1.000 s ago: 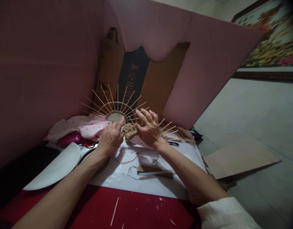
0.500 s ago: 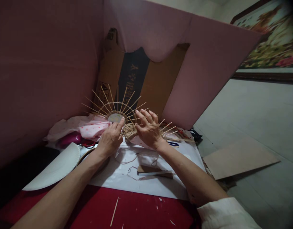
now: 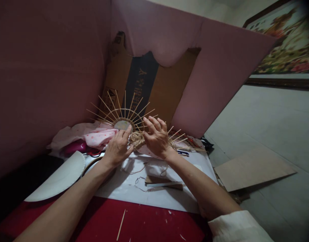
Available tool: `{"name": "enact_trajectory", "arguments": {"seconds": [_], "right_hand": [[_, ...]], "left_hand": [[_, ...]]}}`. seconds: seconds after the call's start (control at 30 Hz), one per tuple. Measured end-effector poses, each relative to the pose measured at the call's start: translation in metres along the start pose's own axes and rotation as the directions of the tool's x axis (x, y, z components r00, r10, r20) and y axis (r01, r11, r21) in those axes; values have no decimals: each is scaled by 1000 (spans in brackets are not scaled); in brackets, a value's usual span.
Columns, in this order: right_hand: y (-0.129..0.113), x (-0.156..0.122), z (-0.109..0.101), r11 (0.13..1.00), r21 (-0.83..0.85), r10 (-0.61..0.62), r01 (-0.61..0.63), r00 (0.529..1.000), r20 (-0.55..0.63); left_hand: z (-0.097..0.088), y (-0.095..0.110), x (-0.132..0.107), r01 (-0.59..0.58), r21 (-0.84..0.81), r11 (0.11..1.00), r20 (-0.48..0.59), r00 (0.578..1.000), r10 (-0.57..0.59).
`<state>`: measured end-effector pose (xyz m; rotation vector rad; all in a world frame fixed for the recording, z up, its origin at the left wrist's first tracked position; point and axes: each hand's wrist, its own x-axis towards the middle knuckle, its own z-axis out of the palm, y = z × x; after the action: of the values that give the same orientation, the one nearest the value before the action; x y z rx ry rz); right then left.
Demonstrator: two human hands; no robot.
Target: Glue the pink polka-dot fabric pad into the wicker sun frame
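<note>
A round piece of stick work leans at the back, with a pale disc in its middle, a woven rim and thin sticks fanning outward through a hoop. My left hand is at its lower right edge, index finger stretched onto the disc's rim and thumb apart. Tan twine lies bundled between my hands. Over its right side is my right hand, fingers raised and spread, with nothing visible in them. Behind that wrist a second fan of sticks is partly hidden.
Dotted pink cloth and a folded white paper plate lie left. A brown cardboard strip and loose threads are on the white sheet. Torn cardboard stands against the pink panel behind. A blue-handled tool lies right.
My left thumb has moved slightly out to the right, away from the palm. The whole view has shifted a little. Otherwise both hands stay in place.
</note>
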<state>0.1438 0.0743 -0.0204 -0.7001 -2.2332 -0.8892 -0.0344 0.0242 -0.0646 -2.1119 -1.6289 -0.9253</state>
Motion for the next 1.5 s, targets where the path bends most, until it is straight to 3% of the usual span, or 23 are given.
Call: {"name": "enact_trajectory", "arguments": {"seconds": [0.2,0.63,0.77,1.3,1.5], "right_hand": [[-1,0,-1,999,28,19,-20,999,28],[-2,0,0,1000,16,3,-3,1000,11],[-3,0,2,1000,13,-8,8,1000,14],[-4,3,1,1000,-20,-4,5,1000,24],[-4,5,-2,1000,12,1,-2,997,80]], "left_hand": [[2,3,2,24,132,991,-40,999,-19],[-2,5,1,46,67,997,-71,997,-41],[-1,11,4,93,148,985,-89,993,-81],[1,10,5,27,211,977,-84,996,-9],[0,9,5,-6,261,965,-112,993,36]]}}
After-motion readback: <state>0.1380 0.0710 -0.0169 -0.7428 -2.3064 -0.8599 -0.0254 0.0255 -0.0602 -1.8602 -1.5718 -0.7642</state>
